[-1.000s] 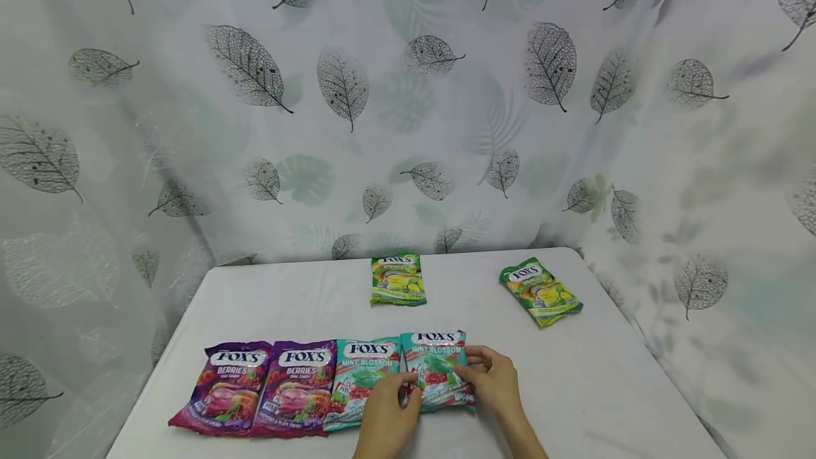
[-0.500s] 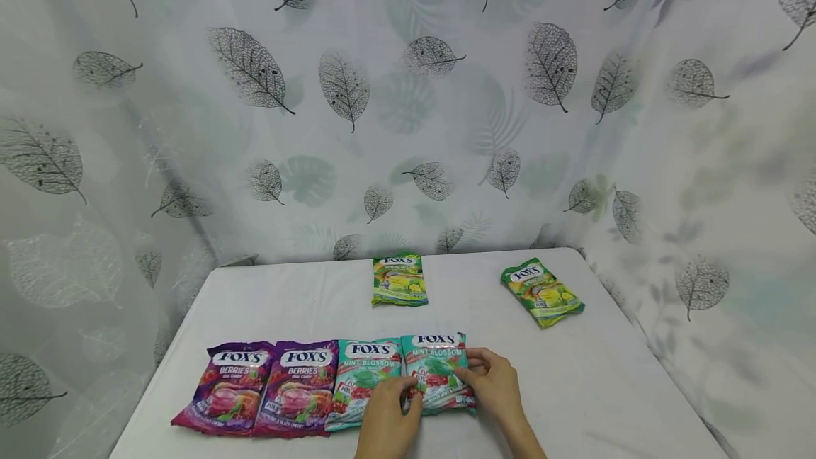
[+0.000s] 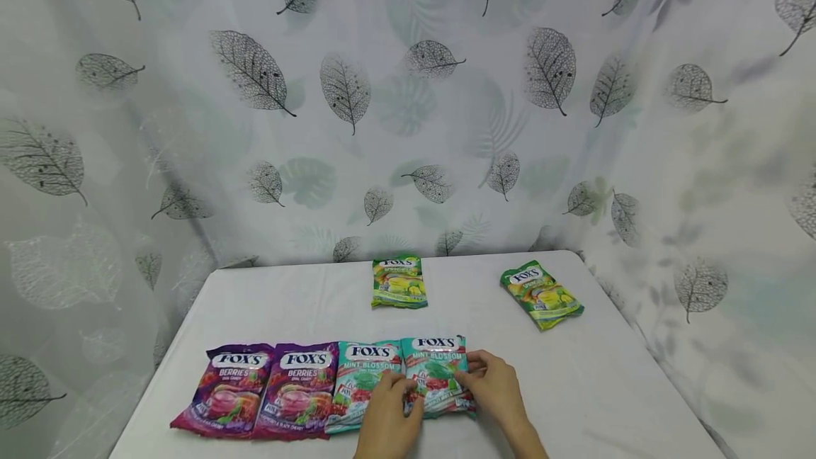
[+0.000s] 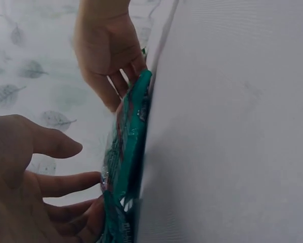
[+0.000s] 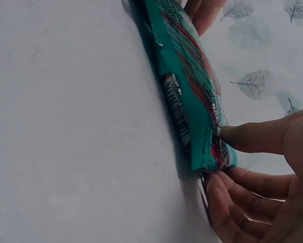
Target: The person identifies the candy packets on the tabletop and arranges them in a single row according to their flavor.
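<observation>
Two turquoise Mint Blossom candy bags lie side by side in the head view. My right hand [image 3: 494, 388] grips the right edge of the right candy bag [image 3: 436, 374], thumb on its front and fingers at its edge and underside. In the right wrist view, the thumb [image 5: 252, 136] presses on the bag near its corner. My left hand [image 3: 390, 413] rests over the seam between the two bags, its fingertips on the left candy bag [image 3: 366, 367]. The left wrist view shows its thumb [image 4: 60, 147] apart from the bags and its fingers touching their side.
Two purple Berries candy bags, one at the far left [image 3: 223, 388] and one beside it [image 3: 296, 388], continue the row. Farther back on the white-covered table [image 3: 287, 303] lie two green candy bags, one central [image 3: 399, 283], one tilted at right [image 3: 542, 296]. A leaf-printed curtain [image 3: 408, 126] hangs behind.
My left hand's fingers have spread and shifted slightly left, off the right mint bag's left edge and onto the seam. The right hand stays on its bag, and the bags have hardly moved.
</observation>
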A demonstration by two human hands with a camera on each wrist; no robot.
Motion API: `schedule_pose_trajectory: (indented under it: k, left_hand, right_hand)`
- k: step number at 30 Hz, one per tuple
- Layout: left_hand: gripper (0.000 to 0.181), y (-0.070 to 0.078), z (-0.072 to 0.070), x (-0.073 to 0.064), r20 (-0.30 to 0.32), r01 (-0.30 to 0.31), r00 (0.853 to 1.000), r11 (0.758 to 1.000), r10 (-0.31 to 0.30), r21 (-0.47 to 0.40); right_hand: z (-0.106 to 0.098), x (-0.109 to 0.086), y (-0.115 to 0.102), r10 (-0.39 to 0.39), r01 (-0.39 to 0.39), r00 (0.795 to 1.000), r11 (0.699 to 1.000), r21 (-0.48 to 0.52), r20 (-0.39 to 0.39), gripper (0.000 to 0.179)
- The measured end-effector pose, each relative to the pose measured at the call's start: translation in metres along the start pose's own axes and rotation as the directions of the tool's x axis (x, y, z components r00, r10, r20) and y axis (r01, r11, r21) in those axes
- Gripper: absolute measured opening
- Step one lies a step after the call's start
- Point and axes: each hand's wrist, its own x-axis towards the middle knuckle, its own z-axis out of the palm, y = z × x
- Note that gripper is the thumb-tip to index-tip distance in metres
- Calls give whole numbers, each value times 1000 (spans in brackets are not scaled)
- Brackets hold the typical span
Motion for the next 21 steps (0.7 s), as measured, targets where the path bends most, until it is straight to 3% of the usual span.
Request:
schedule_pose_trajectory:
  k: [9, 21]
  left_hand:
    - [38, 0, -19, 9, 135, -30, 990, 998, 38, -59]
    - [37, -3, -44, 35, 164, -96, 980, 990, 111, -99]
  right_hand:
    - [-4, 3, -10, -29, 29, 1000, 996, -90, -4, 45]
    - [-5, 32, -34, -176, 170, 983, 978, -119, -46, 38]
